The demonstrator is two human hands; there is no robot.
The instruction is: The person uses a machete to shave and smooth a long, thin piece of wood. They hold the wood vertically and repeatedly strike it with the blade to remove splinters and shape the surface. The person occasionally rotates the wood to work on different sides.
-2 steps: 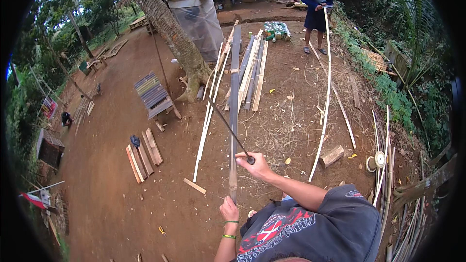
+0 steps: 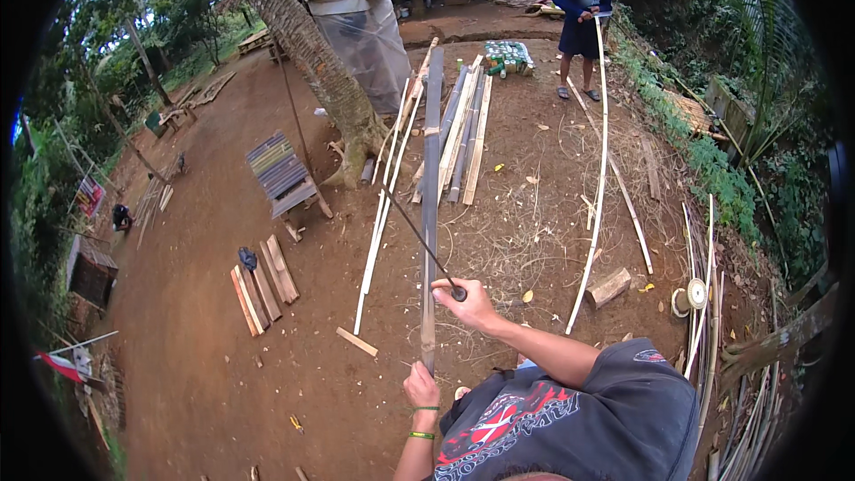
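Bare brown earth (image 2: pixel 223 330) all around, littered with shavings, with greenery toward the rim of the view. Directly in front of the body, one long dark bamboo strip (image 2: pixel 432 160), with its long axis running almost straight away from the chest and its far end pointing forward toward the open yard. Closest to the near end, the left hand (image 2: pixel 421 386), closed around it. Slightly farther along, on the right side of the strip, the right hand (image 2: pixel 468 305), gripping a long thin blade (image 2: pixel 410 222), fingertips apparently against the strip's right edge. Of the two hands, the left nearer to the strip's end, the right nearer to its middle. Blade slanting across the strip, tip forward and leftward, oblique to the long axis; contact between blade and strip impossible to tell. Left of it, pale slender strips (image 2: pixel 361 312) on the ground, nearly parallel. Beyond, just to the right, stacked slats (image 2: pixel 476 138). Farther left, a slatted stand (image 2: pixel 281 169). Farther right, a short log (image 2: pixel 609 287) and, well apart, a co-worker (image 2: pixel 579 31) holding another pale length (image 2: pixel 605 125).
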